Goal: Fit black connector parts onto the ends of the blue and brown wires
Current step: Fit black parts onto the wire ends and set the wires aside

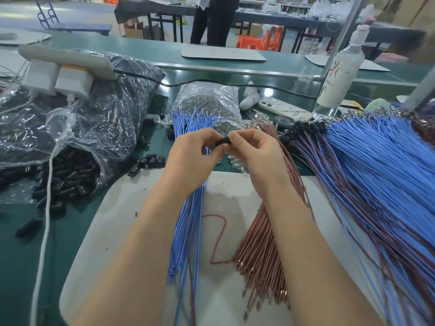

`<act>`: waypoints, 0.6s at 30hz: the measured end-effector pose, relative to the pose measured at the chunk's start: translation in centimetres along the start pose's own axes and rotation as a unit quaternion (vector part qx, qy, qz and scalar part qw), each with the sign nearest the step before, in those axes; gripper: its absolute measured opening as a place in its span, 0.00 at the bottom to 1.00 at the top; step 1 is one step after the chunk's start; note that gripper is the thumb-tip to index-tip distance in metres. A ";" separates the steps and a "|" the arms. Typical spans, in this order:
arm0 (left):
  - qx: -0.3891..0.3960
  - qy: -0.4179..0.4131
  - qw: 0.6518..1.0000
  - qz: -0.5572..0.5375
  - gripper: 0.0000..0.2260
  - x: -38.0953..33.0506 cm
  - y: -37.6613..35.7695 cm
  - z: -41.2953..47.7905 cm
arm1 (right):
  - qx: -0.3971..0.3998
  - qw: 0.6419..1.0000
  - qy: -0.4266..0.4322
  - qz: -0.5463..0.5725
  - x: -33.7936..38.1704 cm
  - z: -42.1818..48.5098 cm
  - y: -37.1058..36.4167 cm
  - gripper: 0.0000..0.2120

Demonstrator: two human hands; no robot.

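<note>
My left hand (pixel 195 156) and my right hand (pixel 254 156) meet above the table, both pinching one small black connector (pixel 223 141) between fingertips. A blue wire and a brown wire (pixel 191 267) trail down from the hands toward me. A bundle of loose blue wires (pixel 186 231) lies under my left forearm, and a bundle of brown wires (pixel 261 250) lies under my right forearm. Loose black connectors (pixel 150 162) sit just left of my hands. At the right lies a large pile of blue and brown wires with connectors fitted (pixel 367 175).
An open plastic bag of black connectors (pixel 68 177) spills at the left, with a white cable (pixel 44 208) across it. A bag of metal terminals (pixel 207 100), a phone (pixel 284 109), a bottle (pixel 341 74) and a white mat (pixel 113 231) are nearby. A person stands far behind.
</note>
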State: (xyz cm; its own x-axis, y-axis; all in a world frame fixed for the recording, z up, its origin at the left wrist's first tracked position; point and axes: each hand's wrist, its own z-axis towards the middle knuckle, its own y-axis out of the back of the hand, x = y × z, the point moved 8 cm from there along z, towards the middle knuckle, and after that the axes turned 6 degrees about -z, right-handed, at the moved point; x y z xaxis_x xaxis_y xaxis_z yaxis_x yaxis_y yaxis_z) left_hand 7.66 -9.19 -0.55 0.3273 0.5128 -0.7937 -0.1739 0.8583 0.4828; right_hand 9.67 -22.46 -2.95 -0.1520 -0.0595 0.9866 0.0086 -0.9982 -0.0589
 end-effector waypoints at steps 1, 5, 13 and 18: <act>0.006 -0.005 1.000 0.011 0.03 -0.4 0.1 0.1 | 0.000 1.000 -0.003 0.005 0.3 0.0 0.0 0.04; 0.023 -0.036 0.999 0.013 0.04 -3.9 0.5 1.1 | -0.004 0.999 0.020 0.035 3.0 -0.2 0.1 0.02; -0.188 -0.148 0.942 -0.236 0.07 -16.3 3.4 4.4 | 0.204 0.970 -0.016 0.132 8.5 -5.4 2.9 0.19; -0.223 -0.039 0.872 -0.434 0.07 -16.4 -2.6 6.1 | 0.102 0.994 0.005 0.045 10.8 -7.3 10.2 0.14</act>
State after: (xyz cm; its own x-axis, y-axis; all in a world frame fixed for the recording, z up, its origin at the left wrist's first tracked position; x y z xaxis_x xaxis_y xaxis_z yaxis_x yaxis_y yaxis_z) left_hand 8.40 -19.93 13.52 0.5756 -0.3207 -0.7523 -0.1682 0.8538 -0.4926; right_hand 0.94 -33.30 6.02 -0.1517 -0.1492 0.9771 0.2223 -0.9684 -0.1134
